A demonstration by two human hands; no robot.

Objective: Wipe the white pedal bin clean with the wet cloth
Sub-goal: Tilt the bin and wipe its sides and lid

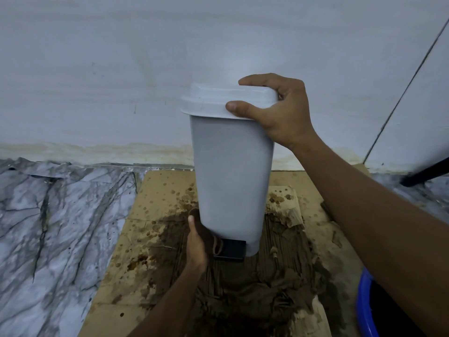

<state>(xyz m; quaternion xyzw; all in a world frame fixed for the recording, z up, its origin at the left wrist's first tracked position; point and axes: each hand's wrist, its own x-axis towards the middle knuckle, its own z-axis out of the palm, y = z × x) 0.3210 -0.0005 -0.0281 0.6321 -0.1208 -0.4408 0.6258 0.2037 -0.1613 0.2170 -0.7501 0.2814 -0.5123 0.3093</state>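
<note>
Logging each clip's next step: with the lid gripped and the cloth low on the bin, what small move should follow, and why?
Probably slide the brown cloth up the left side of the white pedal bin: the left hand holds it low beside the black pedal, the right hand grips the lid, and most of that side lies above it.

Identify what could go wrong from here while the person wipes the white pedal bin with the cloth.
1. The right hand grips only the lid; if it lifts, the bin could swing or drop.
2. The left hand presses the brown cloth beside the black pedal; its loose strand might snag there.
3. The cardboard below is soaked and stained, so it may re-soil the bin's base.
</note>
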